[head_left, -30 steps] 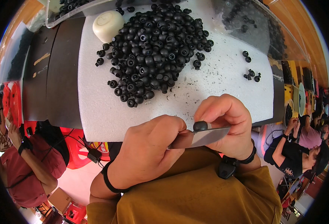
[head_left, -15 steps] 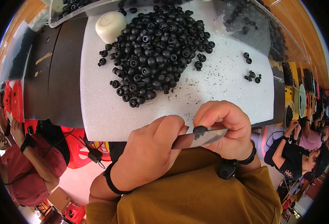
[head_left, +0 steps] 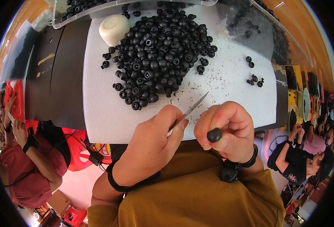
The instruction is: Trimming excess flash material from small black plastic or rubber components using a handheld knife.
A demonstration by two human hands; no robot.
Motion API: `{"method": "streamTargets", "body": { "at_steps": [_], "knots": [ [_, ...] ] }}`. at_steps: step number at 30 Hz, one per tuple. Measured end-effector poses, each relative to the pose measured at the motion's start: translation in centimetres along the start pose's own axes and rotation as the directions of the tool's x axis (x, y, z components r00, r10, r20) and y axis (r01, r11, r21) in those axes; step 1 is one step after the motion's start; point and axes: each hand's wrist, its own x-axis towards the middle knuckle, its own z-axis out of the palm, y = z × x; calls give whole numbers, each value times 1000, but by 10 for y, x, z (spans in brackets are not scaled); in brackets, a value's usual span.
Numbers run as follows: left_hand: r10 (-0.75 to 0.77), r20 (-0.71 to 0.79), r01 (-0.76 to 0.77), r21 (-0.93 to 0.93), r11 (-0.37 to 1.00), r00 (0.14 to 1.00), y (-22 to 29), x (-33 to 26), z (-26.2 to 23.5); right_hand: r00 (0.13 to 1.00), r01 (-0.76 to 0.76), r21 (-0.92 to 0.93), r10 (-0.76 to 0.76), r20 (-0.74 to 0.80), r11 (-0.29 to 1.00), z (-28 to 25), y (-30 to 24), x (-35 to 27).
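Note:
My left hand is closed round a small knife, its blade tilted up and away to the right over the white foam sheet. Between thumb and fingers, my right hand pinches a small round black rubber-like part, its smooth rounded side showing. The blade and the part are apart. Beyond my hands a big heap of similar black parts covers the sheet, with dark crumbs scattered beside it. A few loose parts lie at the sheet's right.
A cream cup-like object stands at the heap's far left. Clear plastic bins of black parts line the back, another at the right. A co-worker sits at left, another at right.
The knife has left the black part and now points up and away. My right hand has turned, showing the part's rounded side, and my hands have moved slightly apart.

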Motion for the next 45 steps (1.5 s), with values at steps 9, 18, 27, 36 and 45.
{"method": "streamTargets", "body": {
  "at_steps": [9, 18, 27, 36, 45],
  "knots": [
    [-140, 233, 249, -549, 798, 962, 22, -6, -17, 999, 9, -22, -10, -51, 1000, -9, 8, -5],
    [-109, 328, 292, -586, 756, 938, 20, 1, -13, 999, -24, -146, 19, -41, 989, -4, 4, -5],
    [-77, 269, 208, -504, 838, 960, 15, -2, -13, 1000, -7, -129, 4, -21, 992, -6, 1, -5],
    [-66, 283, 201, -480, 854, 957, 22, -3, -17, 999, 26, -183, -32, -28, 983, -7, 4, -3],
    [-71, 325, 232, -492, 839, 943, 17, 0, -16, 997, 81, -277, -80, 15, 957, -11, 9, -3]
  ]
}}
